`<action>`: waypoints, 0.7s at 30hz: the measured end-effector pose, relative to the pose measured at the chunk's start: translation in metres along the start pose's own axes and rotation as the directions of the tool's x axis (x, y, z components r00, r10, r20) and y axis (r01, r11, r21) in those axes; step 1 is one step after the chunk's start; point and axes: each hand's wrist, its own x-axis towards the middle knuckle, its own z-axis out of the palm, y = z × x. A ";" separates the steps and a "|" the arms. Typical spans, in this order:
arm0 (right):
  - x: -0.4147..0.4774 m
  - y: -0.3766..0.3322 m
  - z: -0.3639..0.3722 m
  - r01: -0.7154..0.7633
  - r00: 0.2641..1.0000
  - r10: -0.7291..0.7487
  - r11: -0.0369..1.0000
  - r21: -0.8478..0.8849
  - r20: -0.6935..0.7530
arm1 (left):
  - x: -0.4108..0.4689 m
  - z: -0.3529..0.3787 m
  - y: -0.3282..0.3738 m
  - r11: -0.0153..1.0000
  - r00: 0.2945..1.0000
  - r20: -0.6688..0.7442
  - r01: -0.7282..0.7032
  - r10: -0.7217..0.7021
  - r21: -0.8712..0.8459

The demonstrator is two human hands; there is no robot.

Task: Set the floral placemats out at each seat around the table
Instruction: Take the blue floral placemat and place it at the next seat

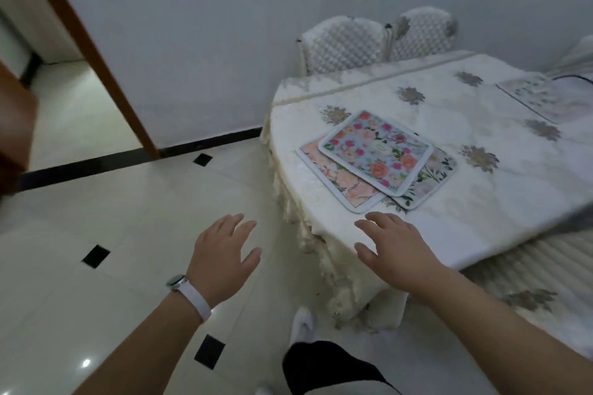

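Both hands show fingers spread wide, holding nothing: left hand over open floor, right hand at the tabletop's near edge. Three placemats lie overlapped just beyond, near the corner; the top one's label is unreadable.

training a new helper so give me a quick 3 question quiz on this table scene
1. True or false: the left hand and the right hand both hold nothing.
2. How many placemats are in the overlapping pile on the table? A two, B three, C five.
3. Which wrist wears the white-strapped watch?
Key: 1 true; 2 B; 3 left.
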 end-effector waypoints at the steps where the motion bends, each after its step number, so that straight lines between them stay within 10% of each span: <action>1: 0.009 0.007 0.002 -0.024 1.000 0.024 1.000 0.011 -0.002 | 0.016 0.004 0.000 1.000 1.000 0.011 -0.019 0.019 0.000; 21: 0.216 0.137 0.011 -0.223 0.975 0.218 0.966 0.131 0.050 | 0.319 0.032 0.006 0.912 0.879 0.350 -0.388 0.324 0.130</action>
